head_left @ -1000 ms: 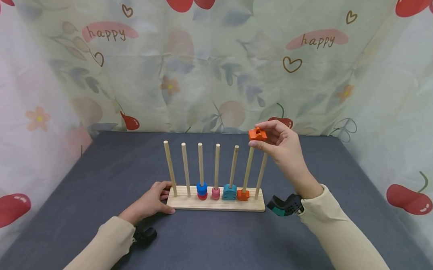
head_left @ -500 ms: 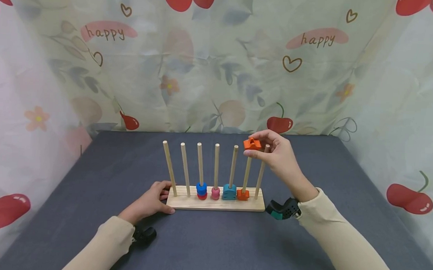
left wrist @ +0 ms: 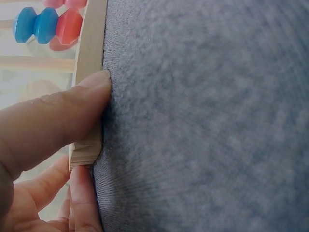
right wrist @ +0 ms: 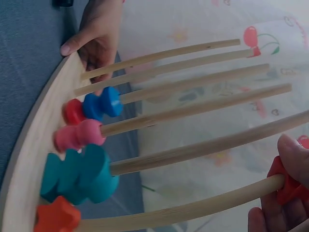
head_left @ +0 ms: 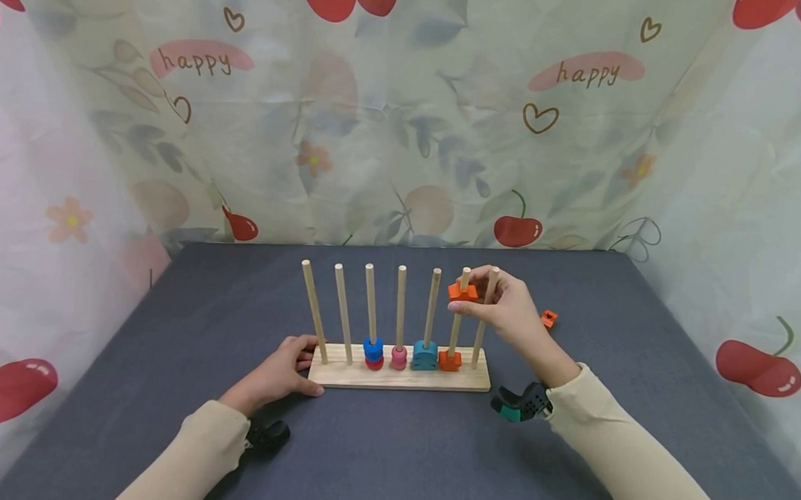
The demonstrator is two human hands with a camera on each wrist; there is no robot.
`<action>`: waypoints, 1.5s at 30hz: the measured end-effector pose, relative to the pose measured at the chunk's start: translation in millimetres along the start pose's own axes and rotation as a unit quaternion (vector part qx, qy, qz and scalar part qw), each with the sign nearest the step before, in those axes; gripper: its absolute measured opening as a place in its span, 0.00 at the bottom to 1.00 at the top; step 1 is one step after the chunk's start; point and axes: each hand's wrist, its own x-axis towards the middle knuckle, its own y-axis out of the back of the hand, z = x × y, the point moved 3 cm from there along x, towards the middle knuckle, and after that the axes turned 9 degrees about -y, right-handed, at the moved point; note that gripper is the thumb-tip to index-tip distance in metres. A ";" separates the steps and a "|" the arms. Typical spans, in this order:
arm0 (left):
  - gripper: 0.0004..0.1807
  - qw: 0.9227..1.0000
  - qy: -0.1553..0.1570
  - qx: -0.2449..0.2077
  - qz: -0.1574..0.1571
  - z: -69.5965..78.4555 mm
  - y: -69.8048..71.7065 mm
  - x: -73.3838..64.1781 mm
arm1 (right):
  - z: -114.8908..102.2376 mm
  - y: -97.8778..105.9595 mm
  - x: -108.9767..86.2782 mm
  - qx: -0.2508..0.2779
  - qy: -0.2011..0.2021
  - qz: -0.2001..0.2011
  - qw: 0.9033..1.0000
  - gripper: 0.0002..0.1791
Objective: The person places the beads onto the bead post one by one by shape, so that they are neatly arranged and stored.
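A wooden peg rack (head_left: 401, 382) with a row of upright pegs stands on the table. My left hand (head_left: 277, 371) holds its left end; in the left wrist view the thumb (left wrist: 91, 92) lies on the front edge and fingers touch the end. My right hand (head_left: 508, 311) pinches an orange star-shaped bead (head_left: 462, 293) high on the second peg from the right, whose tip shows above the bead. At the foot of that peg sits another orange star bead (right wrist: 58, 215). Teal beads (head_left: 425, 357), pink beads (head_left: 399, 358) and blue and red beads (head_left: 373, 352) sit on neighbouring pegs.
A loose orange bead (head_left: 549, 319) lies on the dark tablecloth (head_left: 392, 451) behind the right wrist. The rightmost peg (head_left: 483, 328) stands in front of my right fingers. A printed curtain (head_left: 406, 131) hangs behind and at both sides.
My right hand has moved down and slightly left, bringing the orange star bead from above the peg to below its tip. The loose orange bead has come into view. My left hand stays still.
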 end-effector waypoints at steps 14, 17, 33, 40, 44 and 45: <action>0.46 1.000 0.000 0.002 0.004 -1.6 -1.1 1.5 | 40.7 -16.7 1.6 -0.039 -0.020 -0.048 0.998 0.20; 0.46 1.000 0.002 0.001 0.004 -1.9 -1.0 2.0 | 49.9 -20.2 2.4 -0.059 -0.020 -0.055 0.997 0.20; 0.46 1.000 -0.005 -0.002 0.000 -3.0 0.0 1.0 | 79.6 -36.5 3.5 -0.051 -0.029 -0.116 0.992 0.16; 0.46 1.000 -0.005 0.001 0.002 -3.7 0.1 1.5 | 82.5 -37.3 3.6 -0.040 -0.028 -0.118 0.992 0.17; 0.46 1.000 -0.005 0.001 0.002 -4.3 -0.1 2.5 | 83.0 -37.0 3.7 -0.039 -0.025 -0.120 0.992 0.18; 0.46 1.000 -0.004 0.000 0.003 -4.2 -0.2 2.6 | 83.1 -37.0 3.7 -0.039 -0.025 -0.119 0.992 0.18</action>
